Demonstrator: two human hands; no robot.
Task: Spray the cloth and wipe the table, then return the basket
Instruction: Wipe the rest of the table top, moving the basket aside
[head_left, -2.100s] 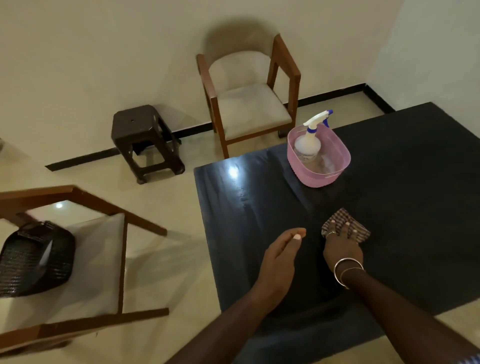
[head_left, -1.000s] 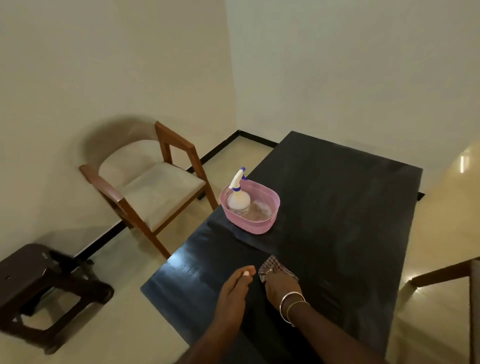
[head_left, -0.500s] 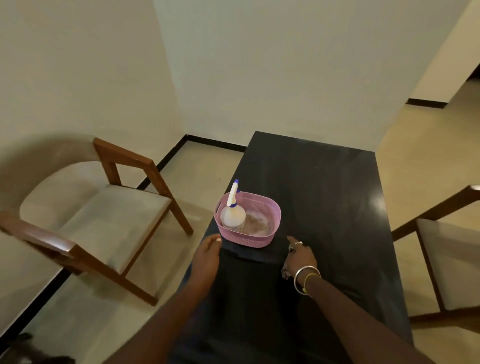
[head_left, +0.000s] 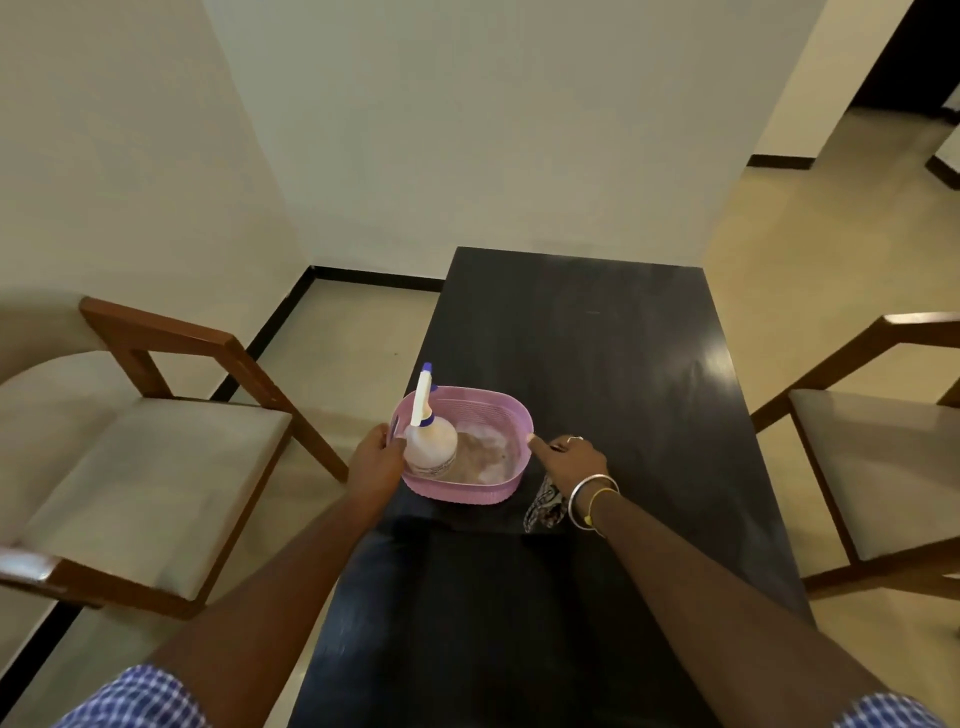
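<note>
A pink plastic basket (head_left: 467, 489) stands near the left edge of the black table (head_left: 597, 353). In its left half stands a white spray bottle (head_left: 432, 451) with a blue-tipped nozzle. My left hand (head_left: 375, 463) grips the basket's left end, thumb over the rim. My right hand (head_left: 572, 460) is at the basket's right end, its index finger touching the rim. The checked cloth (head_left: 543, 510) hangs bunched under that hand, held by the lower fingers and partly hidden by the wrist.
A wooden chair with a pale seat (head_left: 156, 467) stands close to the table's left side. Another chair (head_left: 878, 457) is on the right. Walls close off the far end, and tiled floor opens at the back right.
Both hands have come forward from the tabletop to the two ends of the basket. The left hand has closed on the rim. The cloth has been lifted off the table in my right hand.
</note>
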